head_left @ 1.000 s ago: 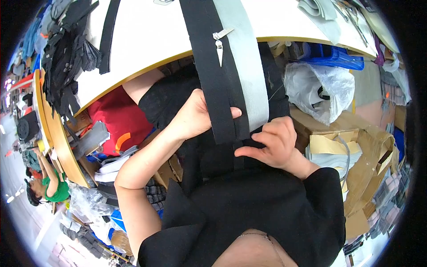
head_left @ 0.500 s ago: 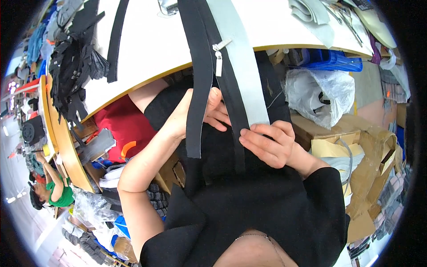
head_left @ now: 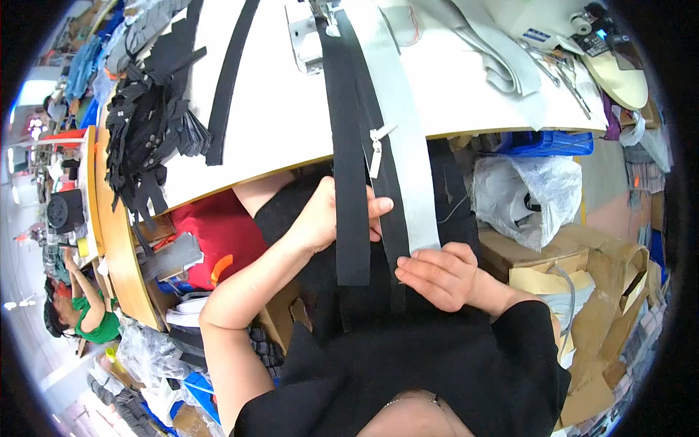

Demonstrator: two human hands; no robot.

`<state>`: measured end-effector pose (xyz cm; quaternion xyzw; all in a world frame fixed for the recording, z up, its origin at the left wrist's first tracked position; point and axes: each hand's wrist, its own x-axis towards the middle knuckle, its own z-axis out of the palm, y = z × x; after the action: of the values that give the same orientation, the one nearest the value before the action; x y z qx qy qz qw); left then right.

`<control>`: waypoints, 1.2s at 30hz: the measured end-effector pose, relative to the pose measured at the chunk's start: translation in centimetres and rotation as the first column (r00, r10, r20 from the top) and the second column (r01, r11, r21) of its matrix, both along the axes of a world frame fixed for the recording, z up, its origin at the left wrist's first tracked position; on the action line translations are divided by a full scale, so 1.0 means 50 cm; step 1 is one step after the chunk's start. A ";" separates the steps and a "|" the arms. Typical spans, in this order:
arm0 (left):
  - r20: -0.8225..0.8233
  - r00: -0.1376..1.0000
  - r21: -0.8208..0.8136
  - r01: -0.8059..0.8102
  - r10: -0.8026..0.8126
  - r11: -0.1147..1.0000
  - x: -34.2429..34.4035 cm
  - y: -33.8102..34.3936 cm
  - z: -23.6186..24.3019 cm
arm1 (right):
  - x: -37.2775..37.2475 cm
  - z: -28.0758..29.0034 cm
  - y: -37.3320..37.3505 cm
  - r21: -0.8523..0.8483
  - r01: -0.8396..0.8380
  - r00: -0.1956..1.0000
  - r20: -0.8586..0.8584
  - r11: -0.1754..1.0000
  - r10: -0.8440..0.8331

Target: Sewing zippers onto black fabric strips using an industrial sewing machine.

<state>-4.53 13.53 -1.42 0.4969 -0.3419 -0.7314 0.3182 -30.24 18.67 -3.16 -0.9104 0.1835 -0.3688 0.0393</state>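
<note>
A long black zipper (head_left: 393, 226) with white metal pulls (head_left: 376, 149) runs from the table edge down over my lap. A light grey strip (head_left: 413, 160) lies along its right side, and a black fabric strip (head_left: 351, 175) hangs along its left. My left hand (head_left: 320, 220) reaches behind the black strip, its thumb and fingers closed on the zipper's left edge. My right hand (head_left: 443, 277) pinches the lower end of the grey strip and zipper, fingers pressed together. At their far end, the strips meet a sewing machine's presser foot (head_left: 332, 25).
On the white table (head_left: 280, 109), a heap of black strips (head_left: 149, 124) hangs over the left edge. Folded grey fabric (head_left: 502, 69) and scissors (head_left: 571, 84) lie on the right. Below stand a blue bin (head_left: 546, 143), a plastic bag (head_left: 528, 197) and cardboard boxes (head_left: 604, 291). A co-worker (head_left: 95, 313) sits far left.
The view has shifted, bringing the machine's presser foot into sight. My left thumb has come over the zipper's edge, where the fingers were spread before. My right hand keeps its pinch.
</note>
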 end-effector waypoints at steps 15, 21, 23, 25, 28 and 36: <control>0.512 0.779 -0.807 0.292 0.362 0.514 0.095 -0.196 0.029 | 0.016 -0.017 -0.013 0.072 -0.042 0.999 0.015 0.997 0.041; 0.534 0.603 -0.837 0.279 0.592 0.471 0.087 -0.301 0.023 | 0.011 -0.024 -0.013 0.151 -0.059 0.998 0.013 0.987 0.058; 0.468 0.638 -0.877 0.245 0.612 0.414 0.089 -0.314 0.014 | 0.007 -0.031 -0.012 0.158 -0.056 0.998 0.007 0.986 0.056; 0.444 0.674 -0.877 0.193 0.590 0.440 0.075 -0.320 0.018 | 0.005 -0.036 -0.015 0.171 -0.068 0.998 0.003 0.983 0.069; 0.468 0.651 -0.872 0.229 0.598 0.433 0.074 -0.324 0.020 | 0.002 -0.042 -0.022 0.199 -0.085 0.996 -0.002 0.976 0.087; 0.482 0.646 -0.833 0.129 0.592 0.538 0.065 -0.309 0.024 | 0.000 -0.055 -0.026 0.255 -0.107 0.993 -0.020 0.961 0.116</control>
<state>-1.26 -1.91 -0.23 0.5823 -0.6543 -0.1738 0.4501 -30.24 17.38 -5.91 -0.9129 0.1781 -0.3238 0.1730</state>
